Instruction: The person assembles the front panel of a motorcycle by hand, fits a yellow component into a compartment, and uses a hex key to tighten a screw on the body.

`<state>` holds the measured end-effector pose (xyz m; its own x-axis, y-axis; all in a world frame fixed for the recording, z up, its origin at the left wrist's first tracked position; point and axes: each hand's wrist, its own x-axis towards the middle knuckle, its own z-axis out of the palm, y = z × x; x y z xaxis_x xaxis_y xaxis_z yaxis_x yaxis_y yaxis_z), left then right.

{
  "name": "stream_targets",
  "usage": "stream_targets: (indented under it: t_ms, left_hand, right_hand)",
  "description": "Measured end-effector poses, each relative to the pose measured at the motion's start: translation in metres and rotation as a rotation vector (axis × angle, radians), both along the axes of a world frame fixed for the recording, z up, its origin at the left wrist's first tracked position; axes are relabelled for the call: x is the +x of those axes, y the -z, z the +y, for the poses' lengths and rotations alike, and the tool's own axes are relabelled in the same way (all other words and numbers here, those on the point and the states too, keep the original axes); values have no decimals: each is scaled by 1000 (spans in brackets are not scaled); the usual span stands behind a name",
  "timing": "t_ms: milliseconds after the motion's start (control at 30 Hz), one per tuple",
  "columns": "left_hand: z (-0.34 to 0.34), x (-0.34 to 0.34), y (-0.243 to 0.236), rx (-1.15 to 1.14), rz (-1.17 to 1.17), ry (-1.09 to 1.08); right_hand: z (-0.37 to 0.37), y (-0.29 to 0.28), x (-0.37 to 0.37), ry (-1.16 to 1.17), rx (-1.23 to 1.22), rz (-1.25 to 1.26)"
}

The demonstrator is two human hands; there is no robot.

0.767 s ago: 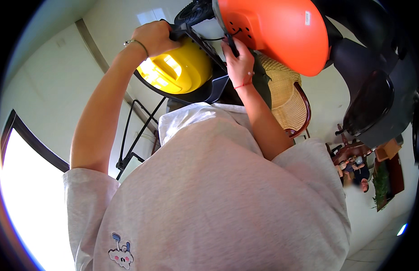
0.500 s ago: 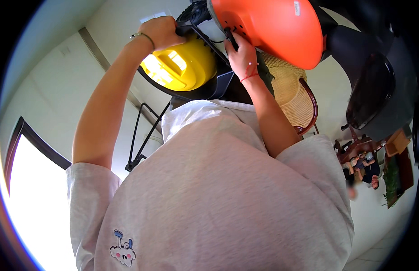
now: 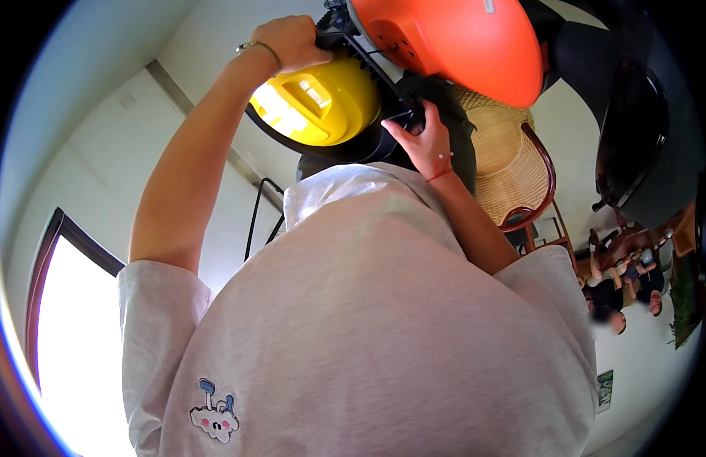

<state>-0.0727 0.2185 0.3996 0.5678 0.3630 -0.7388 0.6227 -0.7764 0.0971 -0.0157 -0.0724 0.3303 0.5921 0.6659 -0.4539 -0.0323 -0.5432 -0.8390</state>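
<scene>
My left hand [image 3: 292, 44] is closed on a black frame [image 3: 342, 39] along the upper rim above a glossy yellow helmet-like shell [image 3: 341, 99]. The yellow shell sits inside a dark rimmed holder. My right hand [image 3: 427, 137] is at a black piece at the frame's lower right end, its thumb stretched out and fingers curled round that piece. Just above it is a large orange shell [image 3: 474, 46] with small black holes on its left part. What lies under my right fingertips is partly hidden.
A woven wicker chair [image 3: 505, 160] stands behind my right arm. Dark glossy plastic bodywork [image 3: 627, 129] fills the upper right. Other people [image 3: 619, 289] are seated farther off at the right, near a plant. A bright doorway [image 3: 71, 312] is at the left, thin black tubing [image 3: 254, 221] beside my left arm.
My right hand has moved down and right from the cord by the orange shell to the frame's lower end. My left hand, still gripping, has shifted slightly up and right in view.
</scene>
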Motion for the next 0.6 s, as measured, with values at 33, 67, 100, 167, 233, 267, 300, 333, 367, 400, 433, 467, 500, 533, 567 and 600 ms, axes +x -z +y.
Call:
stream_targets:
  t_ms: [33,67,100,167,233,267,300,333,367,400,433,467,500,533,567,600]
  left_hand:
    - [-1,6,-3,1,-4,24]
    - [-2,11,-6,3,-7,51]
    - [-2,13,-6,17,-38,71]
    - [-4,18,-7,45,-15,102]
    - [-8,21,-7,58,-2,138]
    - [-8,24,-8,62,-1,152]
    - [-10,23,-9,62,5,166]
    - [-10,22,-6,65,-48,174]
    - [-11,21,0,66,-101,182]
    - [-12,16,3,67,-142,184]
    - [-14,25,-9,45,14,168]
    - [-14,38,-21,25,170,150]
    - [-12,45,-32,26,329,123]
    - [-6,41,-25,-17,230,108]
    - [7,31,-11,-61,132,92]
    - [13,24,2,-111,28,74]
  right_hand:
    - [2,4,-8,30,-31,-65]
    - [2,8,-12,37,-96,28]
    - [5,12,-16,45,-153,124]
    - [6,19,-20,33,-185,191]
    - [4,24,-30,45,-148,89]
    - [5,25,-35,53,-130,38]
    - [7,25,-39,72,-207,42]
    - [8,28,-43,140,-147,-4]
    - [4,30,-44,154,-237,-2]
    - [8,19,-40,160,-325,13]
    - [13,2,-33,187,-366,-16]
    - [10,3,-31,177,-323,-56]
    - [15,4,-28,138,-268,-27]
    - [14,4,-21,98,-224,-7]
    - [15,9,-16,66,-177,7]
    - [11,6,-10,30,-190,26]
